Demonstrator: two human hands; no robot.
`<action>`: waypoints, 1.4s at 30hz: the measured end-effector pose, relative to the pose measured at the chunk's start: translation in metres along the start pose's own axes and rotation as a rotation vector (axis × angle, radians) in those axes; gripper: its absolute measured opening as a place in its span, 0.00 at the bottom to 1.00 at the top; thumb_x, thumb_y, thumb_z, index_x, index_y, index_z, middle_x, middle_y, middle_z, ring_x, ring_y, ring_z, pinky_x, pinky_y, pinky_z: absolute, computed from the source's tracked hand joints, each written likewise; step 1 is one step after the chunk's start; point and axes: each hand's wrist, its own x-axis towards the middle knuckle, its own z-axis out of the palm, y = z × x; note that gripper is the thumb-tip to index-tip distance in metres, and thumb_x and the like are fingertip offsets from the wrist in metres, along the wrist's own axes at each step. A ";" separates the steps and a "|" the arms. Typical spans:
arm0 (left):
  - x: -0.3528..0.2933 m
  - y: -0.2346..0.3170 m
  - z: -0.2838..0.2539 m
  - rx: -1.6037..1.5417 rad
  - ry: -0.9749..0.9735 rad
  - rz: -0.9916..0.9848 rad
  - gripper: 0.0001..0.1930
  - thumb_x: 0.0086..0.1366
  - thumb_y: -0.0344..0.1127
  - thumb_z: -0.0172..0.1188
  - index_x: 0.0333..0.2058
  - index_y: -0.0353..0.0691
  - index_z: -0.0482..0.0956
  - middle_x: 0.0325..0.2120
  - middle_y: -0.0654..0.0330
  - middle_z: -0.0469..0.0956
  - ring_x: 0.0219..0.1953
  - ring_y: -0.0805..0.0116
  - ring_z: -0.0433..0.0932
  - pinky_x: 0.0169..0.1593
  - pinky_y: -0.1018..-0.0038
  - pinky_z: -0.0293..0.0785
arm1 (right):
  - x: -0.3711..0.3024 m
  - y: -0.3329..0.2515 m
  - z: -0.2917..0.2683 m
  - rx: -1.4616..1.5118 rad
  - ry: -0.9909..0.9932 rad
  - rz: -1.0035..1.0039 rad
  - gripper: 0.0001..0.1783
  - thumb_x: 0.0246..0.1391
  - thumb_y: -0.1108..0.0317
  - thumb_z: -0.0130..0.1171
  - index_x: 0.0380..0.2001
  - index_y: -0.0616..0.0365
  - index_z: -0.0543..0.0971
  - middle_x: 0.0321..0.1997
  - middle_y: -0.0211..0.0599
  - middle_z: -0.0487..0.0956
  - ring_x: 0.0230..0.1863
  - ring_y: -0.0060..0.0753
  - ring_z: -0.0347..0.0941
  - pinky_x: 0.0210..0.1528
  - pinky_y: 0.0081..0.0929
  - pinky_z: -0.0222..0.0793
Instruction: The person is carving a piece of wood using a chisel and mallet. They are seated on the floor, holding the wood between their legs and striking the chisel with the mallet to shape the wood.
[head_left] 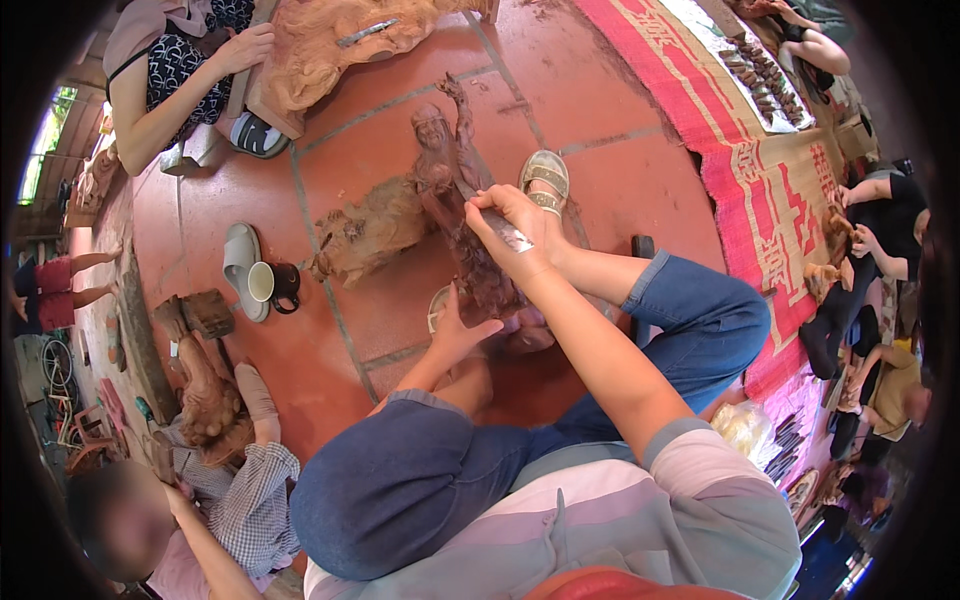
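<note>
A dark reddish-brown wooden figure carving (452, 190) with one raised arm stands before me, between my legs. My right hand (520, 228) is closed beside its middle, thumb and fingers pinched at the carving's surface. A small shiny pale patch shows at that hand; what the fingers hold is too small to make out. Low on the carving's near left side is my left hand (455, 342), thumb and forefinger spread apart next to the base. Its other fingers are partly hidden. A rough lighter wood piece (370, 232) lies just left of the carving.
A dark mug (284, 286) and a grey slipper (240, 262) are on the tiled floor at left. A co-worker sits by a large wood slab (345, 60) at far left; another is near left beside a wood carving (205, 395). A red patterned mat (745, 200) covers the right.
</note>
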 end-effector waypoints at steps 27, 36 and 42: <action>0.001 -0.002 -0.006 -0.177 -0.050 0.085 0.55 0.54 0.36 0.71 0.69 0.38 0.36 0.57 0.47 0.64 0.56 0.59 0.68 0.57 0.68 0.67 | 0.002 0.008 -0.007 0.020 -0.015 -0.087 0.05 0.45 0.68 0.63 0.24 0.52 0.75 0.27 0.32 0.76 0.33 0.40 0.75 0.34 0.34 0.72; -0.001 -0.003 -0.006 -0.148 -0.023 0.062 0.57 0.53 0.38 0.72 0.68 0.34 0.35 0.58 0.45 0.62 0.57 0.58 0.68 0.59 0.68 0.66 | 0.006 0.015 -0.016 0.050 -0.101 -0.113 0.06 0.44 0.69 0.63 0.25 0.53 0.75 0.28 0.33 0.76 0.34 0.41 0.76 0.35 0.33 0.72; -0.001 0.003 -0.003 -0.078 -0.009 -0.026 0.59 0.54 0.39 0.72 0.68 0.32 0.31 0.60 0.44 0.62 0.60 0.56 0.66 0.61 0.68 0.64 | 0.010 0.012 -0.016 0.035 -0.111 -0.112 0.07 0.44 0.73 0.65 0.27 0.60 0.77 0.31 0.38 0.79 0.37 0.40 0.79 0.37 0.29 0.73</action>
